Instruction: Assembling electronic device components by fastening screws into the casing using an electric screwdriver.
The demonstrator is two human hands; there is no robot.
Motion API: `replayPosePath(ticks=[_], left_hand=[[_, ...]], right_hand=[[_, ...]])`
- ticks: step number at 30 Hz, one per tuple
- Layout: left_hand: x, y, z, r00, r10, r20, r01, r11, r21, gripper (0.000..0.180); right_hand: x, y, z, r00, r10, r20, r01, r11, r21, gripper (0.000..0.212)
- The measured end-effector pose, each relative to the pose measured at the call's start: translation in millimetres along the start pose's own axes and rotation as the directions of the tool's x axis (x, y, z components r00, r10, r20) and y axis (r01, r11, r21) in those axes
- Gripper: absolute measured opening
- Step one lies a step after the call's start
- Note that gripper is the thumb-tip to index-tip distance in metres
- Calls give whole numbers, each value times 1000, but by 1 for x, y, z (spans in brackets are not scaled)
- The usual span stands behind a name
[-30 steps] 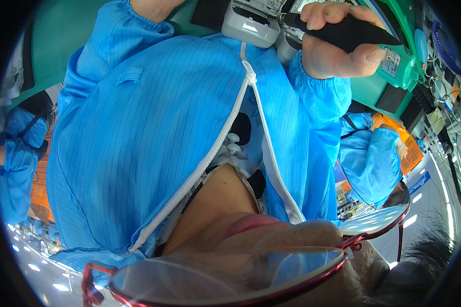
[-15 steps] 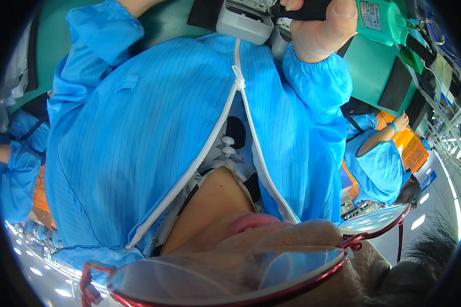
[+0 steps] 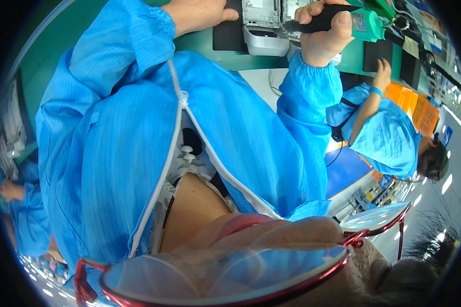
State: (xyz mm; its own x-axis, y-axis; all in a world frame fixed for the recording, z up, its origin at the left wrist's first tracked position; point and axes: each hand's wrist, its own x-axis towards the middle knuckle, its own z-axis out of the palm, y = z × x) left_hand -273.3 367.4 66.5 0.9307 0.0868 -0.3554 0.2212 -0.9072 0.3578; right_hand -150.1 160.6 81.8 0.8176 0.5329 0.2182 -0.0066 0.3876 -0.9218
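Note:
My right hand (image 3: 325,38) is wrapped round an electric screwdriver (image 3: 322,19) with a black grip and a green end. Its narrow tip points left, over an opened white-grey plastic housing (image 3: 265,42) at the top edge. Whether the tip touches the housing cannot be seen. Just left of the housing is my left hand (image 3: 200,14), with its thumb stretched out over a black mat (image 3: 225,38). The left hand's other fingers are mostly cut off by the upper edge, and nothing shows in it.
The parts lie on a green work surface (image 3: 200,48). Another black mat (image 3: 378,56) is to the right. Beyond it, a co-worker in a blue smock (image 3: 386,133) reaches near orange crates (image 3: 415,107). Another blue-sleeved person (image 3: 28,204) is at the far left.
My left hand has come right and down into fuller view beside the housing. The housing shows more of itself, and the screwdriver stays in my right hand. The view has shifted.

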Motion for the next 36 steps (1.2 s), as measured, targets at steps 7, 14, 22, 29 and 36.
replayPosePath(ticks=[7, 14, 22, 29, 36], left_hand=[[23, 45, -6, 996, 2, 90, -8, 997, 72, 47], [19, 46, 8, 999, -33, -13, 33, 999, -22, 54], [21, 43, -4, 998, 15, -66, -17, 1000, -20, 51], [16, 21, -12, 994, 96, -60, -109, 958, -267, 46], [-77, -41, 0, 969, -139, -206, -28, 763, -645, 48]], right_hand=[[11, -14, -63, 980, -193, 43, 194, 981, 1, 62], [13, -37, -60, 974, -197, 114, 167, 959, 230, 56], [10, -47, -41, 968, -248, -30, 249, 961, 119, 64], [29, -74, -19, 992, -76, -101, 104, 942, 318, 49], [7, -42, 85, 999, 53, -11, -49, 975, 216, 56]])
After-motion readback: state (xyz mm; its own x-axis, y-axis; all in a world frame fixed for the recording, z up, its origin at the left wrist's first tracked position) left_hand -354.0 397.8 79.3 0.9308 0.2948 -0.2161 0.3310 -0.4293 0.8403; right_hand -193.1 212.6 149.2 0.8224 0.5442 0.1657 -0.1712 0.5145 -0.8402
